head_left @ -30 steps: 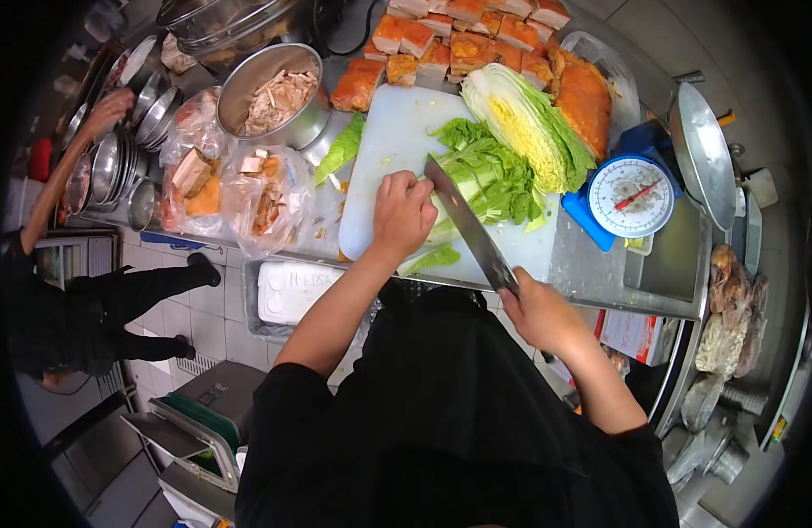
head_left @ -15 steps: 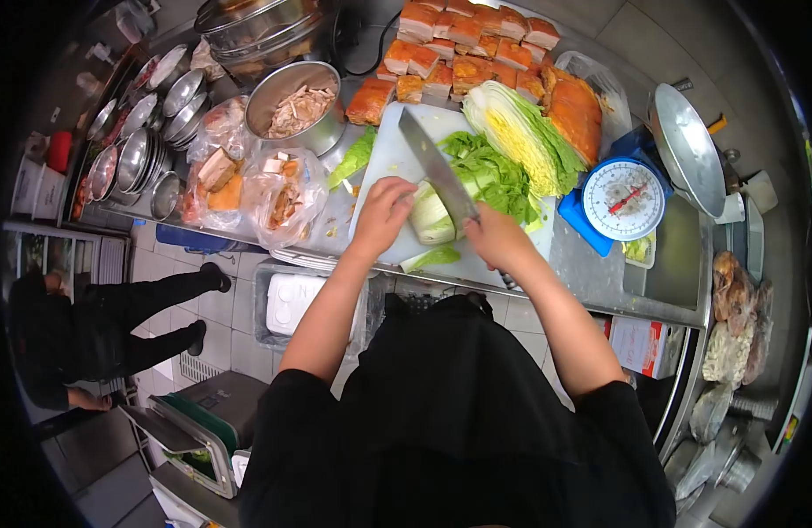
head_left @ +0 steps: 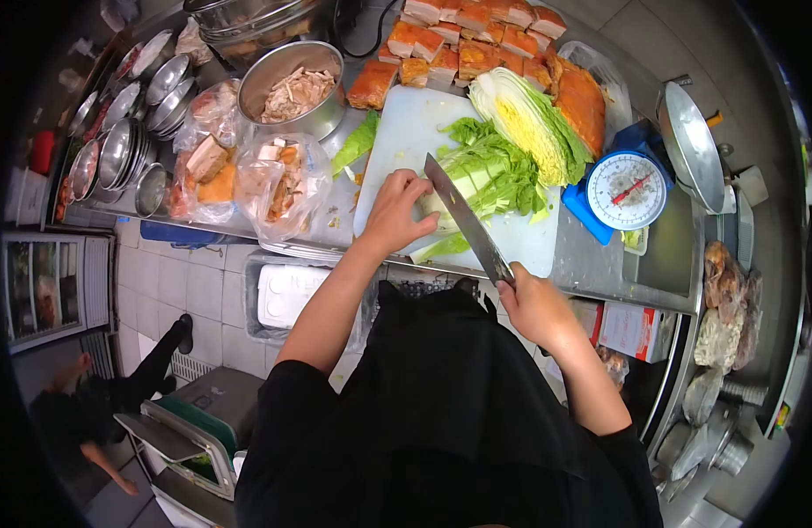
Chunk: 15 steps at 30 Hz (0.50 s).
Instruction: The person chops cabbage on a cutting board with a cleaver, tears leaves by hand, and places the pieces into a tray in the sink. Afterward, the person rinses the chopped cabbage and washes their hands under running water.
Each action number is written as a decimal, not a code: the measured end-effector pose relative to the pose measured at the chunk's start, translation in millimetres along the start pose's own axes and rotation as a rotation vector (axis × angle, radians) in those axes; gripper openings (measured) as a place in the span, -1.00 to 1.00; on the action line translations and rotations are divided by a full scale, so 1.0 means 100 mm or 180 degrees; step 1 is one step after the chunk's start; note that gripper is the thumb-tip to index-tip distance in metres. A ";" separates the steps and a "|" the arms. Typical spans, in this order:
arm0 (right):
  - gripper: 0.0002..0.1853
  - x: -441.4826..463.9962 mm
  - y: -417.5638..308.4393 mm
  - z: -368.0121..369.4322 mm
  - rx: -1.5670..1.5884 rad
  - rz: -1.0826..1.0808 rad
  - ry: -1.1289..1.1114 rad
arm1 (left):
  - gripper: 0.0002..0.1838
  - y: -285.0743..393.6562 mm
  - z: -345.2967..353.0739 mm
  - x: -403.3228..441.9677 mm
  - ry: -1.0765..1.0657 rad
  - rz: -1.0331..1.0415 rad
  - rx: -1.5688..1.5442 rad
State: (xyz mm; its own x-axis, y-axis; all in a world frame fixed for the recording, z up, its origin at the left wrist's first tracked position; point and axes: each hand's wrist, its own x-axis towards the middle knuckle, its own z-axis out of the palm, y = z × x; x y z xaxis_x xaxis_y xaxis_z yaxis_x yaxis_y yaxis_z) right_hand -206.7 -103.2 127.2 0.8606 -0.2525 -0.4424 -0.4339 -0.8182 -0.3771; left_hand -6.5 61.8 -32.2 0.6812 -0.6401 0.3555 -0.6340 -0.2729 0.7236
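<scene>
A leafy napa cabbage piece (head_left: 490,176) lies on the white cutting board (head_left: 406,123). At its pale stem end, my left hand (head_left: 395,211) grips it with curled fingers and the thumb apart below. My right hand (head_left: 538,306) is closed around the handle of a long cleaver (head_left: 469,216). The blade slants across the near side of the cabbage, its tip close to my left fingers. Whether the edge touches the cabbage I cannot tell. A cut cabbage half (head_left: 529,123) with a yellow core rests behind. One loose leaf (head_left: 443,248) lies by the board's near edge.
Crispy roast pork slabs (head_left: 468,44) line the back. To the right stand a blue dial scale (head_left: 626,189) and a metal pan (head_left: 692,150). A pot of sliced meat (head_left: 292,92), bagged meat (head_left: 285,185) and metal bowls (head_left: 124,150) fill the left. A co-worker (head_left: 98,400) is at lower left.
My right hand has drawn the cleaver back toward my body and to the right. My left hand stays at the cabbage's stem end, its thumb now spread. The co-worker has moved lower in view.
</scene>
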 end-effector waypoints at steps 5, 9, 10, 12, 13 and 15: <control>-0.72 0.05 -0.12 0.02 -0.0052 0.0131 -0.0131 | -0.55 -0.04 0.03 0.01 -0.0005 -0.0014 -0.0029; -0.74 0.50 -0.09 0.33 0.0138 0.0143 -0.0008 | -0.54 -0.06 0.08 0.00 0.0101 0.0058 -0.0086; -0.75 0.74 -0.11 0.47 0.0133 0.0140 0.0076 | -0.54 -0.06 0.07 0.01 0.0119 0.0044 -0.0069; -0.74 1.14 -0.17 0.54 0.0276 0.0101 -0.0027 | -0.54 -0.02 0.07 -0.02 0.0119 0.0022 -0.0066; -0.74 1.22 -0.20 0.47 0.0277 0.0049 0.0011 | -0.54 -0.03 0.05 0.00 0.0135 0.0008 -0.0052; -0.70 1.19 -0.31 0.28 0.0769 0.0372 -0.0436 | -0.54 -0.02 0.05 -0.02 0.0129 0.0000 0.0009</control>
State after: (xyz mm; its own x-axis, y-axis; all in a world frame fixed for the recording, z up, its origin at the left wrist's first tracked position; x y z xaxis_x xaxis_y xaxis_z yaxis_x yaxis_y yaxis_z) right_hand -98.7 -93.5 63.3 0.7641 -0.2523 -0.5937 -0.5930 -0.6370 -0.4925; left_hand -8.7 59.4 -37.2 0.6955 -0.6104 0.3791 -0.6350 -0.2751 0.7219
